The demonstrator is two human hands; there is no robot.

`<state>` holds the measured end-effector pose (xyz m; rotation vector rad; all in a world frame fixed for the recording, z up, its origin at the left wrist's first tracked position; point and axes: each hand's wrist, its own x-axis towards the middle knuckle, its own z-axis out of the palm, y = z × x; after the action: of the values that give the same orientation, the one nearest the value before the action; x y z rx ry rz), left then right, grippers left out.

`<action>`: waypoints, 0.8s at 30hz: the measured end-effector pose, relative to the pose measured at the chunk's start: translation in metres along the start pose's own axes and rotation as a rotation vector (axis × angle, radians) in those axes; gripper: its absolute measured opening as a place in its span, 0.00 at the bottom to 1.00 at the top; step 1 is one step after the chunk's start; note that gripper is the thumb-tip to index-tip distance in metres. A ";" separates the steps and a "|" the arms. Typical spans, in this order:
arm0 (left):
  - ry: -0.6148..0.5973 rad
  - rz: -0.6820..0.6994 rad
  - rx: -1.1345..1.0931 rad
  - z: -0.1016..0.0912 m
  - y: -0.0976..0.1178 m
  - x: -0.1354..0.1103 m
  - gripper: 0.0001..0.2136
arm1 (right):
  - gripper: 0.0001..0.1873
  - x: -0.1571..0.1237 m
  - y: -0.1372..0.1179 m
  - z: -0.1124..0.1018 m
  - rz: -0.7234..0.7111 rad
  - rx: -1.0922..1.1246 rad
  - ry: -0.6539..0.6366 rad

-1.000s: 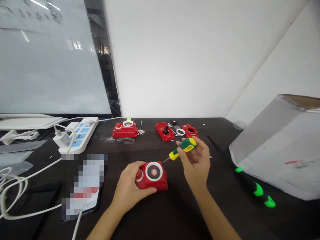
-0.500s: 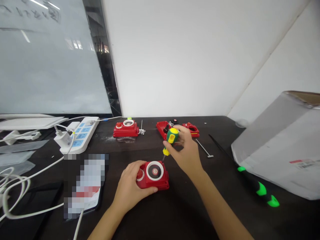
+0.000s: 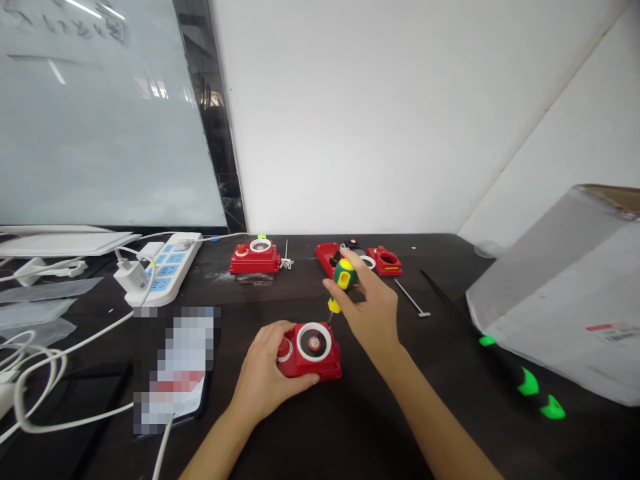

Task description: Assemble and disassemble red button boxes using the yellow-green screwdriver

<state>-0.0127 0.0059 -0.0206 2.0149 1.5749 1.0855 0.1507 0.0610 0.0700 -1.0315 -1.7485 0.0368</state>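
Your left hand [image 3: 265, 380] clasps the left side of the small red plastic switch box with a white ring on top [image 3: 313, 350], holding it flat on the black tabletop [image 3: 325, 433] straight ahead of you. Your right hand [image 3: 373, 313] grasps the short screwdriver with a green and yellow handle [image 3: 343, 280] in its fingertips. It stands nearly upright, tip down at the box's one-o'clock corner. A second red box [image 3: 255, 259] sits well apart at eleven o'clock, open red housing parts [image 3: 385, 261] lie at one o'clock, and a long black and green screwdriver [image 3: 525, 383] lies at three o'clock.

Left grip [image 3: 263, 380] rests curled, palm down; right grip [image 3: 373, 313] hovers raised, fingers pinched.
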 end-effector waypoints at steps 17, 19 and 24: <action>0.019 0.052 -0.032 -0.002 0.001 0.002 0.28 | 0.18 0.006 0.008 -0.003 0.094 0.236 -0.134; 0.023 0.051 -0.040 -0.003 0.002 0.002 0.27 | 0.18 0.008 0.010 -0.004 0.114 0.300 -0.161; 0.033 0.043 -0.044 -0.003 0.002 0.001 0.28 | 0.18 0.015 0.014 -0.008 0.180 0.487 -0.270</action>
<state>-0.0134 0.0058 -0.0170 2.0204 1.5174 1.1644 0.1640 0.0758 0.0779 -0.8415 -1.7549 0.7086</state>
